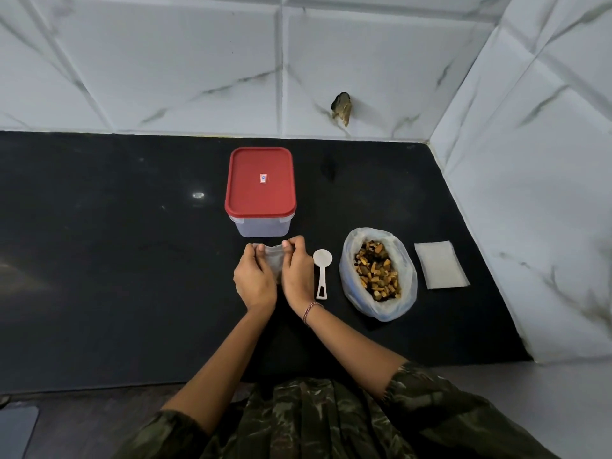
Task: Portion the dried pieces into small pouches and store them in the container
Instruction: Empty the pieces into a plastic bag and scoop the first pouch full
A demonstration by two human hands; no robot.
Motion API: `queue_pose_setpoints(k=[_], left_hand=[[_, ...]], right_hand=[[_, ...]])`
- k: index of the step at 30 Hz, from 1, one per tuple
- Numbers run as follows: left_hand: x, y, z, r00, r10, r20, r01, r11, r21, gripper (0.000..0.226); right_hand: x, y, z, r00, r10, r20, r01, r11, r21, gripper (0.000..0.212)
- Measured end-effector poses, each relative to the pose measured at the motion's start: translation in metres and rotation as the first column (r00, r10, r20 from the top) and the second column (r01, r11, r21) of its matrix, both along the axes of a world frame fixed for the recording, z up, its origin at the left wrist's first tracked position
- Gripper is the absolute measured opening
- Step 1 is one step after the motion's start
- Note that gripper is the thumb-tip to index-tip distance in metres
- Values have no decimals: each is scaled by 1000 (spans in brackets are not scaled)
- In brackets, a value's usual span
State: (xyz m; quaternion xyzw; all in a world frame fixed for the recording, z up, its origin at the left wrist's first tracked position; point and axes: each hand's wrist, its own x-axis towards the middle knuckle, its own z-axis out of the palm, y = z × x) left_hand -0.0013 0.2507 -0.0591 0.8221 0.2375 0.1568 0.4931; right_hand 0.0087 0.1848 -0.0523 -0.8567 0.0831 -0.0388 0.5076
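Opening up the small pouch (273, 262) looks like the step in hand, and it's worth doing properly before any scooping. My take: rub the two plastic layers apart at the mouth, get one finger inside, then spread the opening wide enough for the spoon (322, 271) to tip in cleanly. Thin film like that probably clings to itself, so a half-open mouth likely means bits scattered over the black counter (132, 260). I'd also keep one hand on the pouch while the other goes for the spoon, since it's lying just right of the right wrist, bowl pointing away.

Both hands are low over the counter, close together, right in front of the container (261, 226), which has its red lid (260, 182) on. The left hand (255, 281) pinches the pouch's top left corner, knuckles up. The right hand (298, 273) pinches the top right edge with its fingertips (293, 242) curled in at the mouth, wrist bent a little. The pouch hangs between the two palms and I can't see anything in it.

The dried pieces (377, 271) sit in an open plastic bag (346, 270) right of the spoon, and a stack of spare pouches (440, 265) lies flat beyond that.
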Motion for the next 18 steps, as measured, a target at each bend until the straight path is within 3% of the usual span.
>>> queue_pose_setpoints(k=[9, 14, 18], left_hand=[[28, 21, -9, 984, -59, -165, 53, 998, -38, 32], [33, 30, -9, 988, -104, -117, 82, 981, -178, 25], [27, 34, -11, 990, -110, -85, 93, 979, -179, 30]], right_hand=[[30, 3, -7, 990, 20, -143, -34, 995, -96, 19], [40, 3, -5, 984, 44, -173, -65, 991, -120, 19], [42, 4, -5, 983, 52, -179, -63, 996, -58, 21]])
